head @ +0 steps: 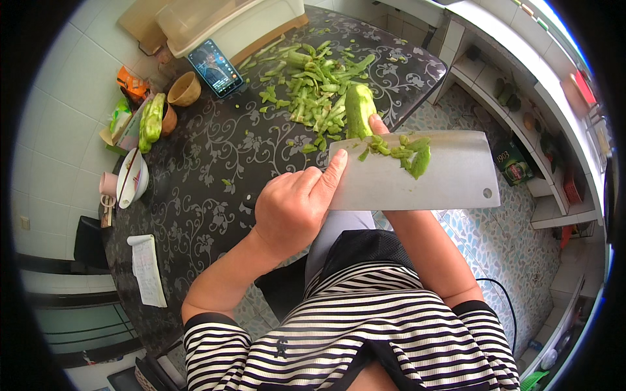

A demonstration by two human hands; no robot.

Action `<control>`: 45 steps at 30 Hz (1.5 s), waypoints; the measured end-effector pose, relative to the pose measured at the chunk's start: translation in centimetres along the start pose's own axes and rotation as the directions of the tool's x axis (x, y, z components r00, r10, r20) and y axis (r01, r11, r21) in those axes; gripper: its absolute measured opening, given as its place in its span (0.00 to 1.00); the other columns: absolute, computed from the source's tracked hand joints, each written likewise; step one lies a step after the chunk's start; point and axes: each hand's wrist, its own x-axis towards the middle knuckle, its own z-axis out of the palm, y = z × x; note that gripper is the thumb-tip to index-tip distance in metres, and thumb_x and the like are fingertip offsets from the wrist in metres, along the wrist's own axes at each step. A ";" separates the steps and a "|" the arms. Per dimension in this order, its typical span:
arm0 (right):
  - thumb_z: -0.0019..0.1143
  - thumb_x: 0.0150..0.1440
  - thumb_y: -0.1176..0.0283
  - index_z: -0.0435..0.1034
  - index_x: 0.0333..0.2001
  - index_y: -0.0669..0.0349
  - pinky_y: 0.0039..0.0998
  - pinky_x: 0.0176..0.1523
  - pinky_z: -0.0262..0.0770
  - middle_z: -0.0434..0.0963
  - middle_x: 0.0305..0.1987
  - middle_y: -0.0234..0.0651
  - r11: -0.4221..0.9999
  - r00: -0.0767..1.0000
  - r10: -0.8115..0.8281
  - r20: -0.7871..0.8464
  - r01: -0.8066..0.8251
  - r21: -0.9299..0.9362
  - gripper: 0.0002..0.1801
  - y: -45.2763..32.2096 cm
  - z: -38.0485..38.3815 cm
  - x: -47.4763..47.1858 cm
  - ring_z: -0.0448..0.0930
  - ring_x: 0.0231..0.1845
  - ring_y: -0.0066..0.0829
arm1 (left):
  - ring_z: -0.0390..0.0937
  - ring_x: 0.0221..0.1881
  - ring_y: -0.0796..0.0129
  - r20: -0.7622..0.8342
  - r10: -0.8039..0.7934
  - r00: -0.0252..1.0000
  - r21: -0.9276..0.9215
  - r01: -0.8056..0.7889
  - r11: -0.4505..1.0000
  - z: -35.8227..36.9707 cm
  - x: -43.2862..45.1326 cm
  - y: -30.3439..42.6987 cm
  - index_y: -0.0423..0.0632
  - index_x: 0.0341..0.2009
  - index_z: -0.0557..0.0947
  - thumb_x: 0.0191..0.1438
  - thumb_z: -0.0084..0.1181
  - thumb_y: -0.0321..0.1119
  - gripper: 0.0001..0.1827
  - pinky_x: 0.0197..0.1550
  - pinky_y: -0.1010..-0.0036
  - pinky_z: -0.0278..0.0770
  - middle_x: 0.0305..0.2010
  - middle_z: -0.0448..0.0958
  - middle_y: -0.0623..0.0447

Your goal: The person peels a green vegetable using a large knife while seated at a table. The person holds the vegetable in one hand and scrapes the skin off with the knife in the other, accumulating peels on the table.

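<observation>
My left hand (pixel 293 212) grips the handle of a broad metal cleaver (pixel 415 181), its index finger laid along the blade's near corner. Strips of green peel (pixel 415 156) cling to the upper part of the blade. Behind the blade, my right hand (pixel 378 125) holds a partly peeled green gourd (pixel 360 110) upright at the table's edge; only the thumb shows, and the blade hides the other fingers. Beyond the gourd a heap of green peelings (pixel 318 88) lies on the dark, flower-patterned table (pixel 210 161).
A phone (pixel 215 68) leans by a plastic bin (pixel 234 24). Along the left stand a woven bowl (pixel 184 89), peeled green gourds (pixel 151 122), a white bowl (pixel 139 181) with chopsticks, and a pink mug (pixel 108 184). A notepad (pixel 148 273) lies nearer. Shelves (pixel 508 112) run along the right.
</observation>
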 end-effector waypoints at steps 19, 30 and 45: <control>0.51 0.62 0.54 0.71 0.44 0.54 0.25 0.33 0.76 0.76 0.35 0.29 0.999 0.998 -0.028 0.051 0.027 0.019 0.17 0.0 -0.3 -0.6 0.77 0.33 0.21 | 0.64 0.17 0.68 -0.036 0.009 0.999 0.031 -0.007 1.000 0.5 0.0 -0.2 0.42 0.55 0.78 0.41 0.57 0.22 0.30 0.20 0.72 0.66 0.20 0.59 0.55; 0.39 0.66 0.54 0.66 0.47 0.60 0.28 0.29 0.69 0.74 0.38 0.36 0.992 0.998 -0.009 -0.058 0.002 -0.124 0.20 -0.4 1.3 0.3 0.75 0.33 0.26 | 0.73 0.25 0.53 -0.031 -0.403 0.915 -0.198 0.389 0.899 0.5 -0.8 -2.4 0.49 0.55 0.78 0.43 0.57 0.18 0.30 0.29 0.67 0.73 0.29 0.75 0.44; 0.51 0.62 0.56 0.64 0.50 0.56 0.28 0.42 0.73 0.73 0.44 0.32 0.997 0.998 -0.066 -0.003 0.066 -0.036 0.19 1.5 -0.3 -0.4 0.74 0.43 0.23 | 0.68 0.19 0.59 -0.042 -0.152 0.988 -0.086 0.148 0.985 0.3 0.5 -0.8 0.47 0.57 0.76 0.38 0.62 0.21 0.36 0.23 0.68 0.68 0.22 0.66 0.50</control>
